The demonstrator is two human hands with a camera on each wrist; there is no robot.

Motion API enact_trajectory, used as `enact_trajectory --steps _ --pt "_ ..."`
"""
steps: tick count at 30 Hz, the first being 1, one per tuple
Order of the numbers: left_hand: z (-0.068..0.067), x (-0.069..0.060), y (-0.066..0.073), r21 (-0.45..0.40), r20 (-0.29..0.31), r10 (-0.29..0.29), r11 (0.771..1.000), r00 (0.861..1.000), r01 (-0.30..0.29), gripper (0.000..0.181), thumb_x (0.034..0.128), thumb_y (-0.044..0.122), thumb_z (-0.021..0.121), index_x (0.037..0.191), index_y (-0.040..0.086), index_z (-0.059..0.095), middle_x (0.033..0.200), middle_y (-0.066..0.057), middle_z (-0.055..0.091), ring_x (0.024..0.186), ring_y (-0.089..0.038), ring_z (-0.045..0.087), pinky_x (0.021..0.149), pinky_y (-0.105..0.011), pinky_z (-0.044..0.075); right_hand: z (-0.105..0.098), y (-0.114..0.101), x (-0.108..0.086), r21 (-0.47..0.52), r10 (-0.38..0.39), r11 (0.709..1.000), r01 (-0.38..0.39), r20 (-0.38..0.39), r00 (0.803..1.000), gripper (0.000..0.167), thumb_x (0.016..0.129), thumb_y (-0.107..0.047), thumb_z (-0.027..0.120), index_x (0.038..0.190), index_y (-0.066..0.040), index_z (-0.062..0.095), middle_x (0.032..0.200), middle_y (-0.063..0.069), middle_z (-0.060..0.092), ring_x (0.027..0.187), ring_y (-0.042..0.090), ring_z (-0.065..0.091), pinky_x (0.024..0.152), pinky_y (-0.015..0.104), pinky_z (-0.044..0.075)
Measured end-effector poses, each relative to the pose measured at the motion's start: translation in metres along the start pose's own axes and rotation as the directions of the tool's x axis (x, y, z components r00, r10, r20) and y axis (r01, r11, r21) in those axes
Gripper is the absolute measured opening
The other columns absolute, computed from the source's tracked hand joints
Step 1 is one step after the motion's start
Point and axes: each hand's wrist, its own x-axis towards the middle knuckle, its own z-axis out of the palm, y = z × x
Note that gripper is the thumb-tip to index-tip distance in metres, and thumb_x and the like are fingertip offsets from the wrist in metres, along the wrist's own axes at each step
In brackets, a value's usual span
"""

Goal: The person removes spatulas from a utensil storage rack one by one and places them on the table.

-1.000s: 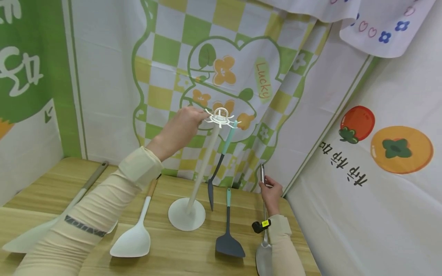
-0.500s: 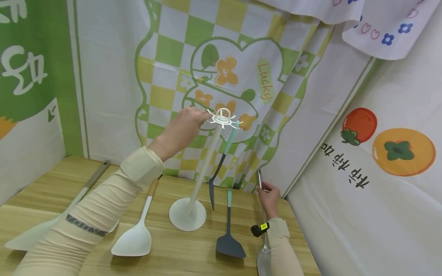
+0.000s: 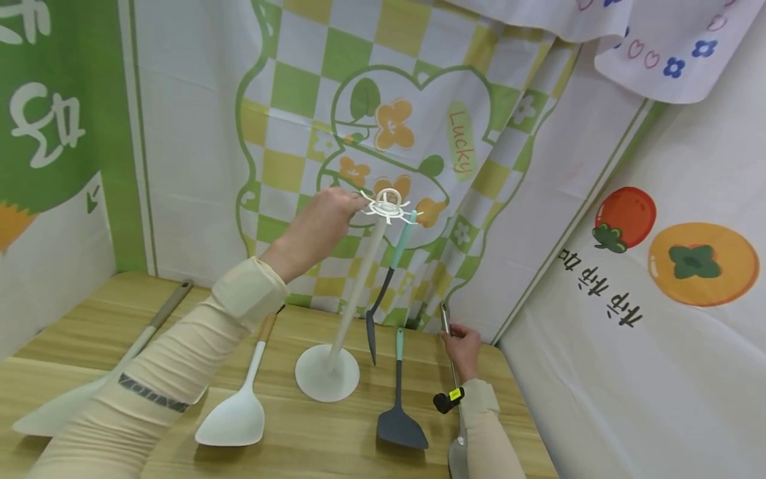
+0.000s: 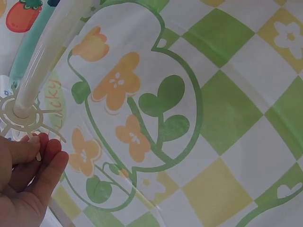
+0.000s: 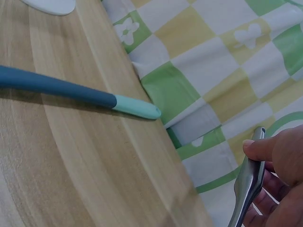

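My left hand [image 3: 320, 226] pinches one hook of a white utensil stand [image 3: 360, 279] at its top ring; the left wrist view shows the hook tip between thumb and fingers. From a hook on the stand's right side hangs a dark spatula with a mint handle [image 3: 403, 243]. At the right, my right hand [image 3: 463, 349] holds a stainless steel cooking utensil [image 5: 248, 182] by the upper handle, thumb on one side and fingers on the other. The utensil's broad silver head [image 3: 457, 459] is partly hidden by the forearm and cut off by the frame, so its kind is unclear.
On the wooden table [image 3: 323, 439] lie a second dark spatula [image 3: 401, 429], a white spatula with a wooden handle [image 3: 236, 419], and a pale utensil with a grey-green handle [image 3: 167, 309], partly behind the left forearm. A checked curtain [image 3: 293, 86] hangs close behind the table.
My right hand has moved slightly left and down, and the steel utensil's handle end has lowered with it. The left hand keeps its hold on the stand's hook.
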Motion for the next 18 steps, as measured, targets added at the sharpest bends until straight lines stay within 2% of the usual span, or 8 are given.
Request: enact_trajectory --steps 3,5,10,14,18 --pt "0.001 0.0 -0.001 0.004 0.002 0.001 1.0 1.0 -0.001 0.033 0.0948 -0.018 0.055 0.118 -0.003 0.072 0.109 -0.021 0.074 0.102 -0.036 0.07 0.091 -0.04 0.062 0.002 0.004 -0.001 -0.001 0.027 1.0 -0.027 0.006 1.0 0.026 0.082 0.003 0.078 0.104 0.015 0.072 0.093 0.029 0.072 0.077 0.019 0.065 0.06 0.013 0.048" --pt "0.001 0.001 -0.001 0.009 0.001 0.002 1.0 1.0 -0.002 0.034 0.0947 -0.018 0.054 0.119 -0.003 0.072 0.109 -0.021 0.074 0.101 -0.036 0.07 0.091 -0.04 0.062 0.002 0.006 -0.001 -0.009 0.033 0.999 -0.033 0.012 0.999 0.026 0.082 0.002 0.078 0.104 0.014 0.073 0.093 0.028 0.073 0.078 0.02 0.067 0.06 0.015 0.049" --pt "0.003 0.002 0.0 0.015 -0.004 0.004 1.0 1.0 -0.004 0.033 0.0951 -0.018 0.054 0.119 -0.003 0.072 0.111 -0.02 0.075 0.099 -0.035 0.07 0.09 -0.04 0.062 0.002 0.012 -0.003 -0.023 0.029 0.999 -0.029 0.02 0.999 0.024 0.082 0.001 0.079 0.102 0.013 0.074 0.092 0.027 0.073 0.08 0.026 0.068 0.059 0.017 0.05" --pt "0.003 0.0 0.0 0.011 -0.011 -0.005 1.0 1.0 0.005 0.031 0.095 -0.017 0.055 0.117 -0.004 0.072 0.112 -0.019 0.074 0.097 -0.034 0.071 0.09 -0.039 0.062 0.002 0.019 -0.004 -0.025 0.028 0.999 -0.027 0.017 0.999 0.023 0.079 0.001 0.081 0.098 0.013 0.074 0.09 0.027 0.073 0.077 0.024 0.068 0.059 0.017 0.05" --pt "0.004 0.0 -0.001 0.002 -0.027 0.01 1.0 1.0 -0.01 0.031 0.0942 -0.018 0.055 0.117 -0.004 0.072 0.114 -0.019 0.074 0.096 -0.034 0.071 0.091 -0.039 0.062 0.002 0.023 -0.006 -0.01 0.03 0.999 -0.03 0.019 0.999 0.024 0.078 0.001 0.081 0.097 0.014 0.074 0.088 0.027 0.073 0.075 0.021 0.067 0.059 0.017 0.05"
